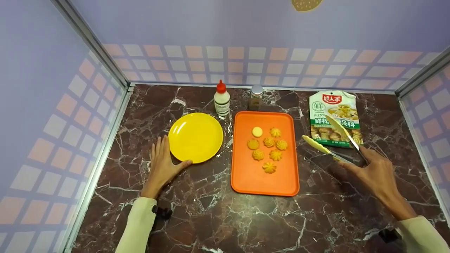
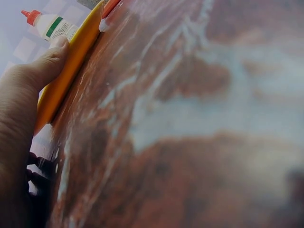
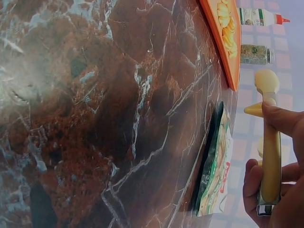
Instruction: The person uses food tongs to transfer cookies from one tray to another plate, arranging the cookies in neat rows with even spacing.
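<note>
My left hand (image 1: pixel 162 165) rests at the lower left of a round yellow plate (image 1: pixel 196 137), thumb at the near rim and straight fingers along the left edge. In the left wrist view the thumb (image 2: pixel 50 59) touches the rim of the plate (image 2: pixel 71 71). My right hand (image 1: pixel 376 172) holds a pair of tongs (image 1: pixel 344 133) with pale yellow tips, spread apart and pointing up and left. The right wrist view has thumb and fingers around the tongs' handle (image 3: pixel 271 161). Between the hands lies an orange tray (image 1: pixel 253 184) bearing several piped cookies (image 1: pixel 269 167) and a pale round disc (image 1: pixel 257 131).
A white squeeze bottle with a red cap (image 1: pixel 222 100) stands behind the plate. Beside it, behind the tray, is a small spice jar (image 1: pixel 256 97). A green and white food packet (image 1: pixel 332 105) lies at the back right, partly under the tongs in view. Walls enclose the dark marbled table (image 1: pixel 211 225).
</note>
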{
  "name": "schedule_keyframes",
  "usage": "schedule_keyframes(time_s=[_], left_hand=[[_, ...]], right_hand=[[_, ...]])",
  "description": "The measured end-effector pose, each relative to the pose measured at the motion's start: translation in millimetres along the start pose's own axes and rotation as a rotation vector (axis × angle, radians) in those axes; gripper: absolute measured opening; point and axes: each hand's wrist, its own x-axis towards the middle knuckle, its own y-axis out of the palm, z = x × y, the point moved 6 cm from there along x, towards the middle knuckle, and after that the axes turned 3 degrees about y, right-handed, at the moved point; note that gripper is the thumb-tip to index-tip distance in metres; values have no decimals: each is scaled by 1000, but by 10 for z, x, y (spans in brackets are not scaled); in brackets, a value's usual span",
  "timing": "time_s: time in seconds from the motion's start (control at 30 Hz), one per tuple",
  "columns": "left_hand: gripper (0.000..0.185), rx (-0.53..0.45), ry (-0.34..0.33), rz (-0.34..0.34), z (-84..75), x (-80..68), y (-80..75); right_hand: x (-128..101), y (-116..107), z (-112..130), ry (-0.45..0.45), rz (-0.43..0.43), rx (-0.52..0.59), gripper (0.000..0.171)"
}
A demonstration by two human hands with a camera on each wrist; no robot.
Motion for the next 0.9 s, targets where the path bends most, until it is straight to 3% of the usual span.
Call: schedule_keyframes(time_s=[0.4, 0.9], left_hand=[[141, 16, 6, -3, -5, 2, 7], [140, 26, 7, -7, -8, -6, 4]], right_hand=[[19, 64, 107, -88, 22, -46, 72], [46, 139, 263, -111, 127, -86, 69]])
